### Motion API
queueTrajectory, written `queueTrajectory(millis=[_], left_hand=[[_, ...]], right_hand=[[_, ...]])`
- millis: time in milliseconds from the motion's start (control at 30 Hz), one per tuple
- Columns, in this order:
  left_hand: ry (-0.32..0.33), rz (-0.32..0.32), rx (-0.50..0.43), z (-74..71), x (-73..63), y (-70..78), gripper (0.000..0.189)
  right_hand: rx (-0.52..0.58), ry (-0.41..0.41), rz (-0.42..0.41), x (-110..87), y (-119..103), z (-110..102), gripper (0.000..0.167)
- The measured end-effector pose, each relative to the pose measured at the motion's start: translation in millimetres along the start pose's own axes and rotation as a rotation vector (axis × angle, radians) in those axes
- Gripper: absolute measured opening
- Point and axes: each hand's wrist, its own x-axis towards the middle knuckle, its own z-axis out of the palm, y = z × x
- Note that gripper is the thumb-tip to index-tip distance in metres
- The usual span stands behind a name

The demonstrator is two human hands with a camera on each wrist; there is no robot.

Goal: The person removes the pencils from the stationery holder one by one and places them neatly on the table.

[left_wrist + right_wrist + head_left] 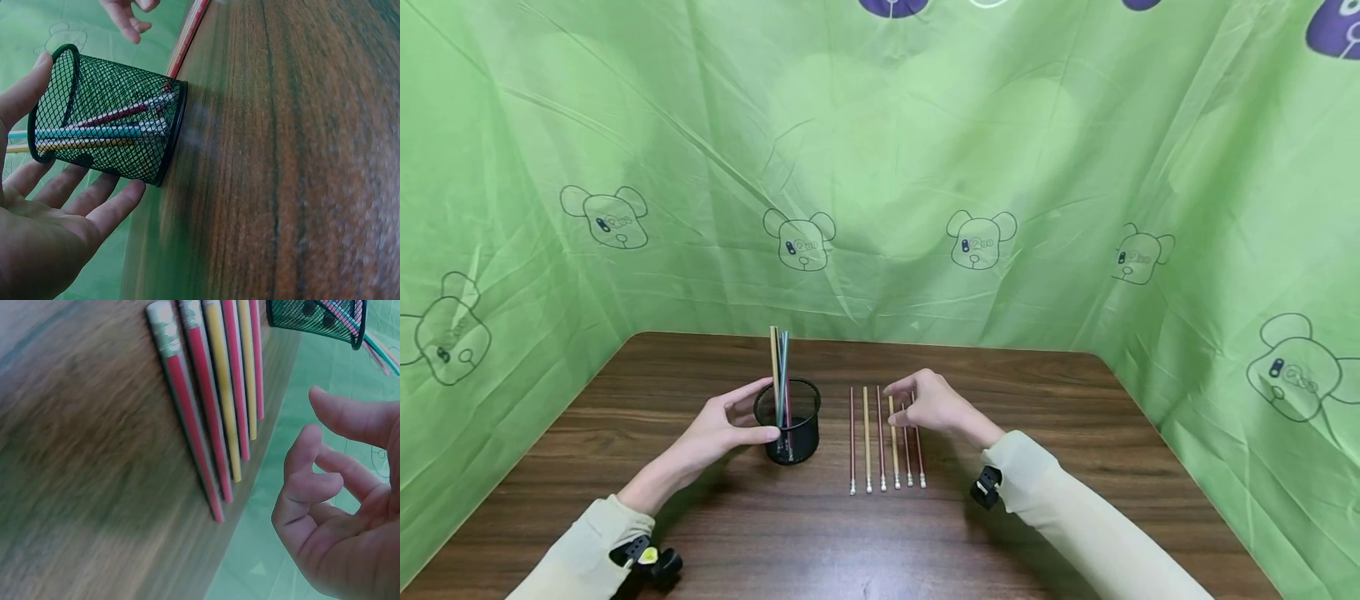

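My left hand [718, 429] holds a black mesh pencil cup [802, 437] at its left side, thumb near the rim and fingers along the wall. Several pencils lean in the cup, among them a yellow one [774, 358] and a blue one [785, 362]; a red one shows through the mesh in the left wrist view. To the right of the cup, red and yellow pencils lie side by side in a row, eraser ends toward me, including a yellow pencil [868, 442]. Above the row's right part hovers my right hand [344, 506], fingers loosely bent, holding nothing.
The brown wooden table [880, 550] carries the cup and the row of pencils. Green cloth [887, 167] printed with bear heads hangs behind the table and along both sides. Each wrist wears a small black device [987, 487].
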Motion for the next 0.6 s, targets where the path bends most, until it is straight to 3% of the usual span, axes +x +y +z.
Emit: queueTrajectory(millis=[600], left_hand=[[0.003, 0.007, 0.013, 0.3, -0.7, 0.0, 0.084]], right_hand=[[0.015, -0.006, -0.09, 11.4, -32.6, 11.6, 0.034]])
